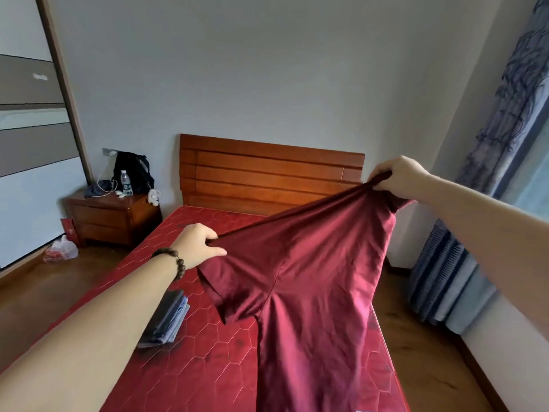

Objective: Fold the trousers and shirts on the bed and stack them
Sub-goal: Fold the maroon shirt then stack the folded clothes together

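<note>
two hands, left hand [198,244] and right hand [398,176], grip one maroon shirt [312,281]; one folded stack [169,318].

We see a dark red shirt [312,281] of smooth cloth with a soft sheen. The mattress [208,361] below has a red woven cover, matt, with stitched hexagon lines. The headboard [267,176] and the nightstand [113,218] are polished brown wood with a mild gloss. The folded clothes [167,318] look like matt grey and blue cloth. On the left wrist sits a bracelet [175,260] of dark, dull beads. The water bottle [126,182] is clear plastic.
</note>
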{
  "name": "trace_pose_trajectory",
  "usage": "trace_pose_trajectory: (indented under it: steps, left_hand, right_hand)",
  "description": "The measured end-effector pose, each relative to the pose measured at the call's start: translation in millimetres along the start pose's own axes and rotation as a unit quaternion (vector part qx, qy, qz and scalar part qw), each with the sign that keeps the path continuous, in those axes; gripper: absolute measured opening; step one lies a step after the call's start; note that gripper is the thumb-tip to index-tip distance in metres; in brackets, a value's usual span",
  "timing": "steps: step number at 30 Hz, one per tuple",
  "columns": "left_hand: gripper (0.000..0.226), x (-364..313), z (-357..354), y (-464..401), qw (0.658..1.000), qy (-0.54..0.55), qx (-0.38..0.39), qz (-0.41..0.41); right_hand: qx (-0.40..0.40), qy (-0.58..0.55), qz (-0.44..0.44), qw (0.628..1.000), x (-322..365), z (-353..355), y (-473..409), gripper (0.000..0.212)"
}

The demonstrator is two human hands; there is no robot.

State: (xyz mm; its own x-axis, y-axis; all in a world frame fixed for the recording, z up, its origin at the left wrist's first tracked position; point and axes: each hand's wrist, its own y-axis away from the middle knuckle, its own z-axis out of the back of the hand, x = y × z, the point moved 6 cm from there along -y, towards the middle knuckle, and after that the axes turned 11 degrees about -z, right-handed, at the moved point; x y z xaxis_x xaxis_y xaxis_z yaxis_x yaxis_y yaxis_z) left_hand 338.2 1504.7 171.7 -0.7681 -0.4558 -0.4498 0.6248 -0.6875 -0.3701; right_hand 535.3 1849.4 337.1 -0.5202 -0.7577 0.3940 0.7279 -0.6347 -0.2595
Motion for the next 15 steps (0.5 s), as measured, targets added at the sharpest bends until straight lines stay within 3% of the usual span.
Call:
trace_pose_trajectory:
  steps: [6, 15]
  left_hand:
    - [0.046, 24.9, -12.0, -60.1, 0.998, -0.024, -0.039, 0.052]
    - [0.024, 37.5, 22.8, -98.9, 0.990, -0.010, -0.140, 0.002]
  right_hand:
    - [-0.059, -0.031, -0.032, 0.997, -10.2, -41.4, -53.0, 0.018]
    - [-0.136, -0.123, -0.030, 0.983, -12.2, -32.3, -63.4, 0.022]
